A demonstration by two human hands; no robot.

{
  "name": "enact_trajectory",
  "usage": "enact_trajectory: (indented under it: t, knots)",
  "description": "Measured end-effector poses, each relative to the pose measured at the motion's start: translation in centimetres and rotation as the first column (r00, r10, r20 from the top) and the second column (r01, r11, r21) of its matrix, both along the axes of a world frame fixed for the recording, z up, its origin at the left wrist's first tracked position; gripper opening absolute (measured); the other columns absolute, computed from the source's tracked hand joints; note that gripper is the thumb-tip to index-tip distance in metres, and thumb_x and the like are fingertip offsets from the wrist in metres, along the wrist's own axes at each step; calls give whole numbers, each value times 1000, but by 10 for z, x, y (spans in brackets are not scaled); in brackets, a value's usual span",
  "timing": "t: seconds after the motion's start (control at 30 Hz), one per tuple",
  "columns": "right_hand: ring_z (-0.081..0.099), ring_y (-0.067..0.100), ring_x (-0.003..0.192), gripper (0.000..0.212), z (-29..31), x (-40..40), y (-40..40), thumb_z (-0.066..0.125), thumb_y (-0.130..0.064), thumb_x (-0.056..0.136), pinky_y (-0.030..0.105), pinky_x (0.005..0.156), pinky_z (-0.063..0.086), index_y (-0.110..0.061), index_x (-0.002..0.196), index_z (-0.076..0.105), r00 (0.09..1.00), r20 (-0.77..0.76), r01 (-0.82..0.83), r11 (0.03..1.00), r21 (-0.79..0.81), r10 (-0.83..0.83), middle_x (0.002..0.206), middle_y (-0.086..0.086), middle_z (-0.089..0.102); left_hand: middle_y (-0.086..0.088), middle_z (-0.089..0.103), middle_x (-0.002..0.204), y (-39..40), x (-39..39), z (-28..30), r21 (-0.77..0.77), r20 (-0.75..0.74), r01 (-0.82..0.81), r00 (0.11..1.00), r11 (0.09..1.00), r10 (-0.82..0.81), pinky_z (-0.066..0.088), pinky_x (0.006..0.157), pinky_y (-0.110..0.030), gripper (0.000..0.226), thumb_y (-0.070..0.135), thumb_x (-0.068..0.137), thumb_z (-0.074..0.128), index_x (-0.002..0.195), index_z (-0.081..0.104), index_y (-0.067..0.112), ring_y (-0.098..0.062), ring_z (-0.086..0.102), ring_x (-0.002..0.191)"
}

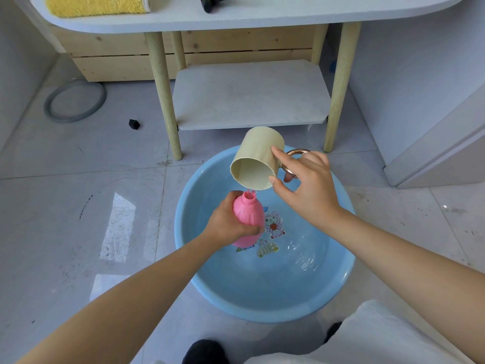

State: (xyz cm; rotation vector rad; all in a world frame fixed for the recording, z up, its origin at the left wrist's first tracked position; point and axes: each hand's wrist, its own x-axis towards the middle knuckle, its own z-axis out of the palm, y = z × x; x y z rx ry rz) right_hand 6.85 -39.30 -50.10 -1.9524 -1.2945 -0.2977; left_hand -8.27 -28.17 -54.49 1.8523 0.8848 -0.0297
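Above a glossy round blue basin [262,290] on the floor, the left hand [225,222] held a smooth pink plastic bottle [249,214] upright, fingers wrapped round it. The right hand [307,185], fingers clamped on a tilted beige mug [258,156], trickled water into the narrow neck. Tilting slowly, lip close to the opening, would likely prevent spills.

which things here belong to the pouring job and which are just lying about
In use:
- cup, tipped by the right hand
- pink bottle, held by the left hand
- blue basin underneath

Lying about:
- yellow towel on the table
- grey ring on the floor
- small black block on the floor
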Motion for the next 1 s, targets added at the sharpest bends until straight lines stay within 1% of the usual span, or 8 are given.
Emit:
enact_trajectory:
  t: [0.07,0.17,0.3,0.47,0.6,0.8,1.0]
  knots:
    - [47,13,76,45,-1,0,0,60,-33,82,29,88,34,-12,121,63,1000,10,-4,1000,4,4,61,-3,56,11,54,102,0,0,0,0,-4,0,1000,1000,0,46,69,-25,72,28,61,86,115,40,36,-17,55,94]
    - [47,14,76,44,-1,0,0,60,-32,82,30,89,34,-11,121,64,999,36,-8,1000,9,8,61,-3,56,12,53,102,0,0,1,1,-3,0,1000,1000,0,46,66,-23,71,28,62,86,114,40,37,-15,55,93]
    - [44,13,76,44,-1,1,1,60,-31,82,30,89,34,-10,121,63,997,76,-18,1000,11,17,60,-3,55,9,54,105,0,-1,1,-4,-1,-5,1000,1000,5,46,68,-24,72,27,62,86,118,41,35,-16,56,94]
    - [45,14,76,43,0,1,1,60,-29,83,31,90,34,-10,121,64,993,112,-26,999,18,24,61,-3,55,8,55,106,0,0,1,0,0,-3,1000,1000,3,46,69,-24,74,27,62,86,122,42,31,-16,55,94]
    - [45,14,76,42,1,0,2,60,-28,83,32,91,34,-10,121,64,988,147,-41,999,14,38,62,-3,55,9,55,105,0,0,-1,-3,-4,-6,1000,1000,6,46,67,-23,73,27,62,86,119,42,34,-16,56,94]
    - [43,13,74,42,3,-1,1,61,-27,83,31,91,33,-9,121,63,982,184,-53,999,7,50,61,-2,55,9,55,106,0,0,-2,-5,0,-7,1000,1000,7,46,72,-27,73,27,62,86,120,42,33,-17,56,96]
    - [42,14,75,42,4,-1,1,62,-26,83,32,92,33,-9,121,64,974,219,-54,999,0,53,62,-2,54,10,55,106,1,-1,-3,-2,4,-12,1000,1000,12,47,73,-27,72,28,61,87,116,41,36,-17,56,96]
